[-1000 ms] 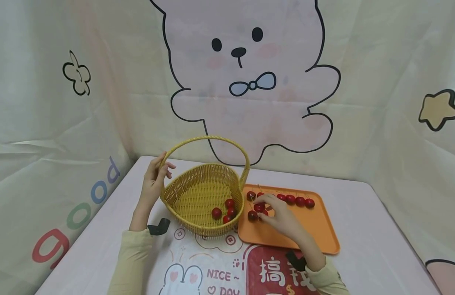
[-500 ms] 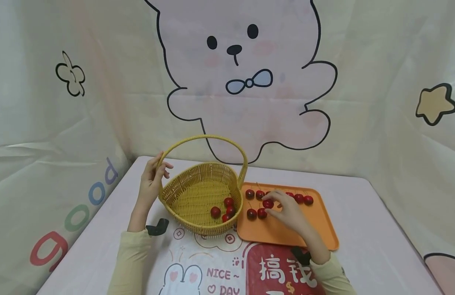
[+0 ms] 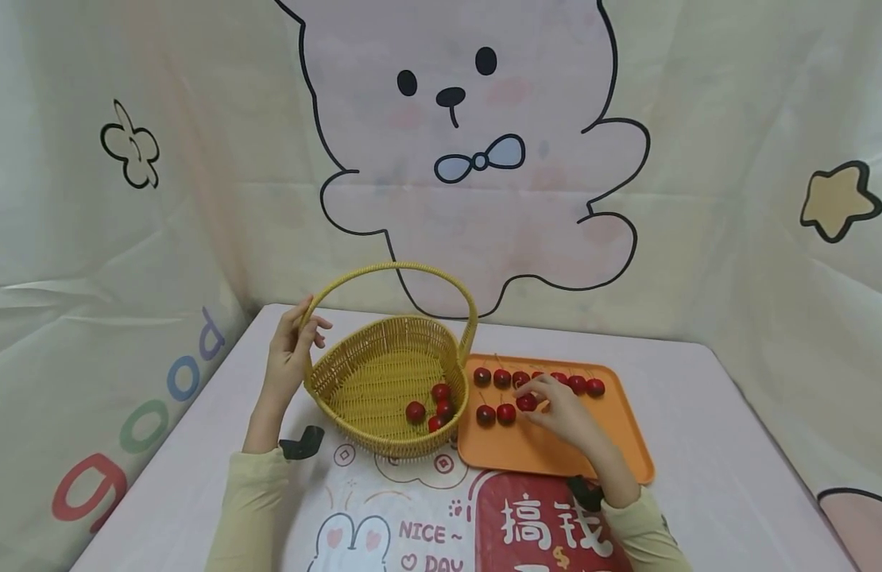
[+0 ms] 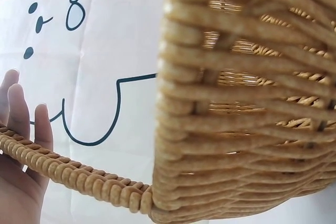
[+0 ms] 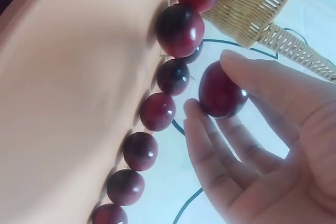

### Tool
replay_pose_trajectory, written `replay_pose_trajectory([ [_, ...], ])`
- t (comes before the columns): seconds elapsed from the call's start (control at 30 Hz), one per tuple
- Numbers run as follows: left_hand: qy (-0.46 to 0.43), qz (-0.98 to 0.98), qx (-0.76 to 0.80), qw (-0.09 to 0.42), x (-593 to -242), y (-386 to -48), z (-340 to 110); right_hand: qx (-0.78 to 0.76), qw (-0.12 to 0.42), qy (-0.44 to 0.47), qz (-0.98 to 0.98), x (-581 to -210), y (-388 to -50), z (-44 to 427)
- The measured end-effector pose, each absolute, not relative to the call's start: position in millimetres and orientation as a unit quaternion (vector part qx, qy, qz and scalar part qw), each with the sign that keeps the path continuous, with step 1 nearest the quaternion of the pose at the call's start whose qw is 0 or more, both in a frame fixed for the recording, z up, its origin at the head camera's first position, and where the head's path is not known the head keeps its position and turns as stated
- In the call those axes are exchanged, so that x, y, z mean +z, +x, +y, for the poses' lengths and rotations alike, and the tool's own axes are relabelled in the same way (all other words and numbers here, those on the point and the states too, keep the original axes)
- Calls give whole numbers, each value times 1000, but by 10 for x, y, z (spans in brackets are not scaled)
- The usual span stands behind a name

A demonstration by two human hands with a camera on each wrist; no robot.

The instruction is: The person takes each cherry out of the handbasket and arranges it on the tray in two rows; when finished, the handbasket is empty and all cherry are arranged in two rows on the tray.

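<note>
My left hand (image 3: 289, 342) is at the left side of the handle (image 3: 384, 268) of a yellow wicker basket (image 3: 341, 421), its fingers round it. In the left wrist view the fingertips (image 4: 18, 100) show beyond the handle. Several red cherries (image 3: 415, 411) lie in the basket's right part. Above the orange tray (image 3: 577, 445), my right hand (image 3: 566, 409) pinches a cherry (image 5: 220, 93) between thumb and fingers. Behind it on the tray runs a row of several cherries (image 3: 577, 384); two more cherries (image 3: 506, 413) sit in front at the left.
The tray's left edge stands close against the basket. A white tablecloth (image 3: 427, 508) with a printed rabbit and a red panel (image 3: 512, 524) covers the table. Fabric walls with a printed bear (image 3: 477, 222) enclose the back and sides.
My right hand has moved slightly right over the tray with the pinched cherry, uncovering the front two cherries and the back row's left end. The left hand stays at the basket handle.
</note>
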State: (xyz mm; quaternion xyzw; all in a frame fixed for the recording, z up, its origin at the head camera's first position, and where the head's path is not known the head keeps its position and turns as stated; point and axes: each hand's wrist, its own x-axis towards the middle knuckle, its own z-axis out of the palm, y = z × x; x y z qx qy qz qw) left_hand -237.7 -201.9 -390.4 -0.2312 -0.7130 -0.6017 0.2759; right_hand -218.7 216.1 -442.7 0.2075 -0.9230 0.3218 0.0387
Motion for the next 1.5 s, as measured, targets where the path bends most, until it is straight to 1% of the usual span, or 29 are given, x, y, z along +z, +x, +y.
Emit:
replay_pose_trajectory([
  [0.23, -227, -715, -602, 275, -3894, -2365, -2009, 324, 8, 210, -923, -4490, -2210, 2218],
  [0.53, -224, -719, -598, 275, -3893, -2366, -2020, 312, -9, 216, -925, -4532, -2266, 2255],
  [0.73, -228, -718, -596, 276, -3906, -2377, -2025, 301, -23, 201, -932, -4571, -2280, 2267],
  [1.03, -221, -715, -608, 265, -3898, -2369, -2015, 303, -24, 202, -931, -4617, -2276, 2272],
  [1.5, -225, -718, -603, 264, -3897, -2370, -2022, 313, -22, 209, -926, -4640, -2285, 2285],
])
